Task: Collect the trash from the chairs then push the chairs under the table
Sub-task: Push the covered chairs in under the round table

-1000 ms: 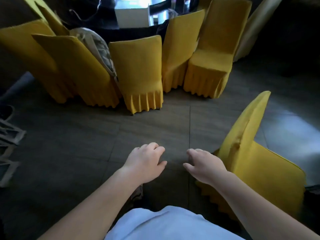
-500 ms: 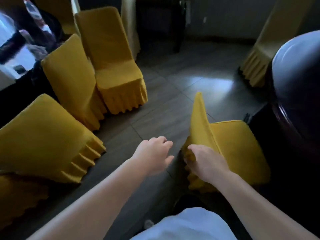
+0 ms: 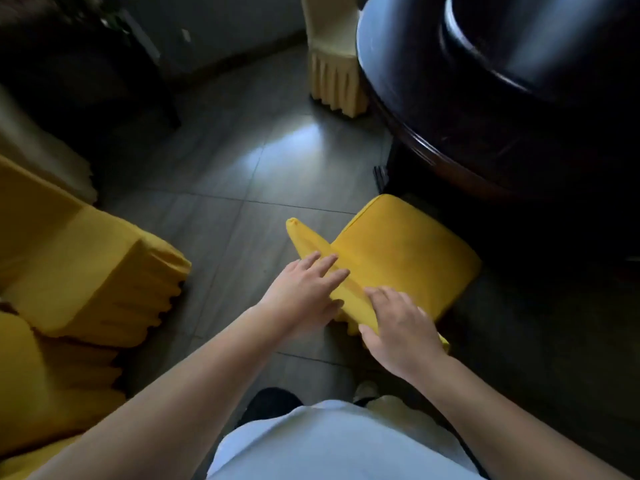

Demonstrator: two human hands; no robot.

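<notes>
A yellow-covered chair stands right in front of me, its seat facing the dark round table at the upper right. The seat's far edge sits close to the table's rim. I see no trash on the seat. My left hand lies over the top of the backrest, fingers stretched across it and thumb on the near side. My right hand clasps the same backrest a little nearer to me, with its fingers on the seat side.
More yellow-covered chairs crowd the left side, close to my left arm. A pale covered chair stands at the table's far edge. A dark raised turntable sits on the table. Grey tiled floor lies between the chairs.
I have turned right, away from the row of chairs, toward the single chair and the table. Both hands went from hanging free to resting on this chair's backrest.
</notes>
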